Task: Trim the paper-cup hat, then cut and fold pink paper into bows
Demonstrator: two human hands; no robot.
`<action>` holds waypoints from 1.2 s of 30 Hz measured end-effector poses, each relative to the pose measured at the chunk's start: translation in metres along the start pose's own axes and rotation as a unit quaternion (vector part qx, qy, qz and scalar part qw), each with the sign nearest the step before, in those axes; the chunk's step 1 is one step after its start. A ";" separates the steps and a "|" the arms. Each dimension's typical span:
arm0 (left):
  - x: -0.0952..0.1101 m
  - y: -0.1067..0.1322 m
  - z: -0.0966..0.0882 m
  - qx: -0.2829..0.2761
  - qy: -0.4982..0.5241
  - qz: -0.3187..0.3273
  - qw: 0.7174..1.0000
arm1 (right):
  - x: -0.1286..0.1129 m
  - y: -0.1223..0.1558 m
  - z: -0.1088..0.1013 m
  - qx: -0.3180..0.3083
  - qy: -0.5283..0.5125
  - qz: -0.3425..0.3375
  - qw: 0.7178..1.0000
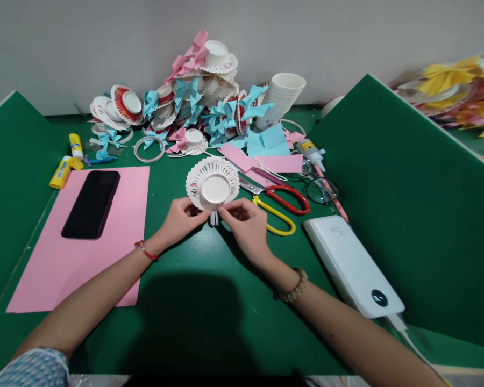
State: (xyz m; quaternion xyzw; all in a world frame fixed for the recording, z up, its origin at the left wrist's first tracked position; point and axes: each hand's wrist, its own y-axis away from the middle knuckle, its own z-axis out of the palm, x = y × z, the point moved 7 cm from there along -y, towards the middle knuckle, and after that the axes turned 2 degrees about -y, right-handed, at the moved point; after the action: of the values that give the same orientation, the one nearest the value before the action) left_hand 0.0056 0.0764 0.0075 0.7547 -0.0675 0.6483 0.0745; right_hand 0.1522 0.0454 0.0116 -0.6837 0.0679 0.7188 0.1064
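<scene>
Between both hands is a white paper cup (215,188) cut into strips that fan out round its base like a small hat. My left hand (185,217) pinches its lower left edge, thumb toward the middle. From the other side, my right hand (245,219) pinches the lower right edge, close to a few loose strips (214,218) that hang down. Scissors (282,207) with one red and one yellow handle lie just right of my right hand, blades partly behind the cut cup.
A black phone (92,204) rests on pink paper (121,258) at left, with glue sticks (62,171) behind. A white power bank (353,266) and eyeglasses (321,190) lie at right. Decorated cups (216,56) are heaped behind, beside stacked cups (284,97). Green partitions (407,204) flank the table.
</scene>
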 end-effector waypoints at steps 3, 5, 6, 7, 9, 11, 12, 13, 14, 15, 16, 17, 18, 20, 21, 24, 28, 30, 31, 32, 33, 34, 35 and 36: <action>0.000 0.000 0.002 -0.007 0.000 0.004 1.000 | 0.000 0.001 0.001 -0.007 0.001 -0.012 1.000; -0.001 -0.001 0.001 -0.004 0.005 -0.002 1.000 | 0.000 0.002 0.004 -0.019 0.001 -0.021 1.000; -0.001 -0.001 0.000 0.000 0.012 -0.005 1.000 | 0.000 0.002 0.005 -0.026 0.001 -0.025 0.999; -0.002 -0.002 -0.001 0.004 0.020 -0.008 1.000 | 0.000 0.003 0.006 -0.035 0.000 -0.026 0.999; -0.003 -0.003 -0.003 0.010 0.041 -0.017 0.999 | 0.003 0.004 0.010 -0.060 -0.005 -0.020 0.998; -0.005 -0.003 -0.004 0.017 0.063 -0.031 0.997 | 0.006 0.005 0.015 -0.093 -0.002 -0.014 0.996; -0.005 -0.003 -0.005 0.020 0.072 -0.036 0.997 | 0.007 0.005 0.017 -0.108 0.004 -0.016 0.994; -0.005 -0.003 -0.005 0.023 0.079 -0.040 0.996 | 0.007 0.006 0.018 -0.119 0.012 -0.023 0.993; -0.005 -0.003 -0.005 0.026 0.085 -0.041 0.995 | 0.006 0.006 0.019 -0.126 0.020 -0.033 0.991; -0.005 -0.003 -0.005 0.028 0.088 -0.042 0.995 | 0.005 0.007 0.019 -0.128 0.027 -0.046 0.990; -0.005 -0.003 -0.005 0.031 0.090 -0.043 0.995 | 0.003 0.007 0.019 -0.127 0.032 -0.058 0.990; -0.005 -0.003 -0.005 0.034 0.091 -0.043 0.994 | 0.002 0.007 0.019 -0.125 0.037 -0.069 0.989; -0.004 -0.003 -0.005 0.037 0.092 -0.043 0.994 | 0.000 0.007 0.019 -0.123 0.045 -0.079 0.988; -0.003 -0.003 -0.005 0.041 0.089 -0.036 0.995 | -0.002 0.007 0.018 -0.115 0.062 -0.094 0.987; -0.001 -0.003 -0.005 0.043 0.084 -0.028 0.995 | -0.004 0.006 0.016 -0.108 0.069 -0.101 0.987; 0.003 -0.002 -0.005 0.051 0.045 0.001 0.998 | -0.009 0.007 0.010 -0.071 0.079 -0.119 0.987; 0.005 0.000 -0.005 0.064 -0.008 0.019 0.998 | -0.018 0.010 0.008 -0.058 0.086 -0.158 0.982; 0.004 -0.001 -0.007 0.072 0.006 0.016 0.997 | -0.022 0.012 0.012 -0.079 0.109 -0.186 0.973; 0.003 -0.001 -0.008 0.075 0.025 0.008 0.997 | -0.022 0.013 0.015 -0.093 0.129 -0.195 0.968; 0.001 -0.002 -0.009 0.075 0.051 -0.006 0.996 | -0.021 0.013 0.017 -0.105 0.151 -0.198 0.963; -0.002 -0.002 -0.009 0.072 0.081 -0.025 0.994 | -0.019 0.013 0.019 -0.112 0.171 -0.199 0.958; -0.005 -0.002 -0.007 0.065 0.109 -0.045 0.991 | -0.018 0.013 0.020 -0.117 0.187 -0.201 0.954; -0.007 -0.002 -0.006 0.056 0.130 -0.064 0.988 | -0.017 0.013 0.021 -0.119 0.199 -0.207 0.950; -0.009 -0.002 -0.004 0.047 0.144 -0.077 0.985 | -0.017 0.014 0.022 -0.122 0.206 -0.219 0.946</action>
State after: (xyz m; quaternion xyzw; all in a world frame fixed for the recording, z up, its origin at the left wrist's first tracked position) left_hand 0.0011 0.0787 -0.0013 0.6591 0.0331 0.7449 0.0980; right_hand 0.1283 0.0363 0.0296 -0.8225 -0.1512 0.5240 0.1611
